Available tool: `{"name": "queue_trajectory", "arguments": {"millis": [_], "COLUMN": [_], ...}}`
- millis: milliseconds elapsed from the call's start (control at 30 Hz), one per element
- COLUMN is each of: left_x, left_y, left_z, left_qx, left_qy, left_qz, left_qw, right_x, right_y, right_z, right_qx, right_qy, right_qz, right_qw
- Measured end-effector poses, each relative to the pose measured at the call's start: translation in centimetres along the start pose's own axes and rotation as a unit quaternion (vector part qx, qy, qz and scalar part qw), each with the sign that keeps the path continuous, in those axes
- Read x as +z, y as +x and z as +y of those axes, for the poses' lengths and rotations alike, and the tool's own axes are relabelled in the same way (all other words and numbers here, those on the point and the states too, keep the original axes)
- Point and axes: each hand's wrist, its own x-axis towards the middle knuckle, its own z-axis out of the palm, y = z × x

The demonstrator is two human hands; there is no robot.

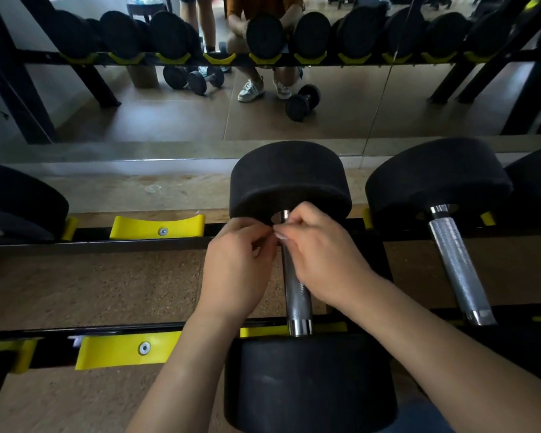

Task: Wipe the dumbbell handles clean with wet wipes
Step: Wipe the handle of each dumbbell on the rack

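Empty yellow saddles (156, 231) sit toward the rack's (107, 243) left end, probably spare slots. The dumbbell (310, 379) lies across both rails, so its handle (297, 295) bridges the gap and you can reach all round it. Left hand (238, 264) has its fingers curled tight, tips meeting the right hand's at the handle's far end by the back rail. Right hand (319, 254) is curled over that same end. They look like they're pinching something small, but I can't tell if it's a wipe. Another dumbbell (438, 182) sits untouched toward the right end.
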Motion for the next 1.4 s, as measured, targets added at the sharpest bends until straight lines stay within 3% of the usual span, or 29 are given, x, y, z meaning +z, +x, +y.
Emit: {"name": "queue_trajectory", "arguments": {"millis": [67,167,367,633,800,933,1033,1233,1333,1400], "left_x": [0.0,0.1,-0.7,1.7,-0.1,0.2,0.5,-0.6,0.3,0.7], "left_y": [0.4,0.9,2.3,1.5,0.9,2.0,2.8,1.6,2.5,2.6], "left_z": [0.2,0.9,0.8,-0.8,0.2,0.9,1.3,0.9,1.1,1.2], "left_qx": [-0.007,-0.036,0.1,-0.079,0.02,0.13,0.156,0.209,0.147,0.108], "left_qy": [0.005,-0.019,0.068,-0.069,-0.07,0.079,0.114,0.069,0.071,0.055], "left_qz": [0.014,-0.01,-0.07,0.008,-0.074,-0.035,-0.045,-0.146,-0.083,-0.051], "left_qw": [1.0,0.999,0.99,0.994,0.995,0.988,0.98,0.964,0.983,0.991], "right_x": [-0.1,-0.8,-0.8,-0.5,-0.2,-0.7,-1.5,-2.9,-3.1,-2.9], "right_y": [-0.8,-0.3,0.0,-0.1,-0.7,-0.9,-0.8,-1.6,-1.4,-1.2], "right_z": [0.3,0.7,1.2,0.9,1.0,1.4,1.3,1.7,1.7,1.5], "right_qx": [0.008,0.083,0.132,0.091,0.041,0.065,0.113,0.181,0.211,0.221], "right_qy": [0.023,0.11,0.177,0.093,0.038,0.06,0.082,0.182,0.259,0.252], "right_qz": [-0.002,0.066,0.092,0.079,0.11,0.149,0.118,-0.059,-0.046,-0.007], "right_qw": [1.0,0.988,0.971,0.988,0.992,0.985,0.983,0.965,0.942,0.942]}}
